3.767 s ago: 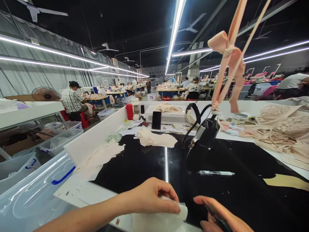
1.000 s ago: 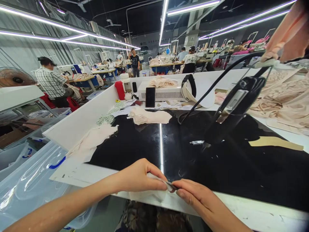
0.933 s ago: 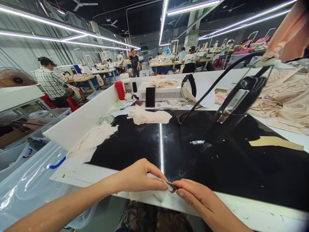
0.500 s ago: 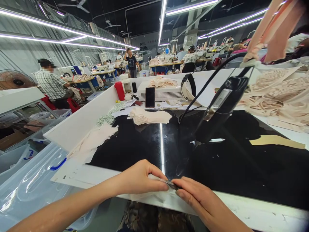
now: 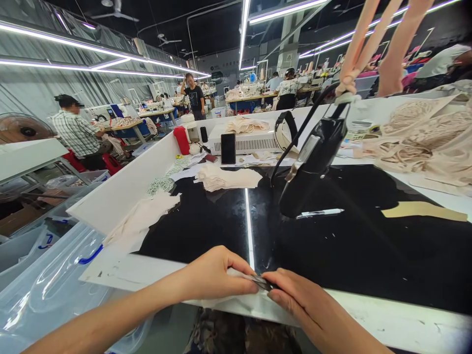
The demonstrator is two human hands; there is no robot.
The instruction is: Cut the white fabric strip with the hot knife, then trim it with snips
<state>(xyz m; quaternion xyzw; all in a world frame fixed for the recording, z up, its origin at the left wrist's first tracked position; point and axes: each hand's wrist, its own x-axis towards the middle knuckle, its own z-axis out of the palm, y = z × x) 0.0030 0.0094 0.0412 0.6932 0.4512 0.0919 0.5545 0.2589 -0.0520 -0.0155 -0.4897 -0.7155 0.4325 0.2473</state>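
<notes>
Both forearms bare, no sleeves, watch or rings on the left hand (image 5: 214,275) or right hand (image 5: 302,307); dark floral-patterned clothing below the glossy black tabletop (image 5: 368,255).

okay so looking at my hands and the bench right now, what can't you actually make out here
Head view only:
- Small dark tool: mostly covered by the left hand and right hand; its type is unclear.
- Pale fabric piece: largely hidden under the left hand.
- Hanging black device: its pink straps are cut off by the top edge.
- Phone: too small to read.
</notes>
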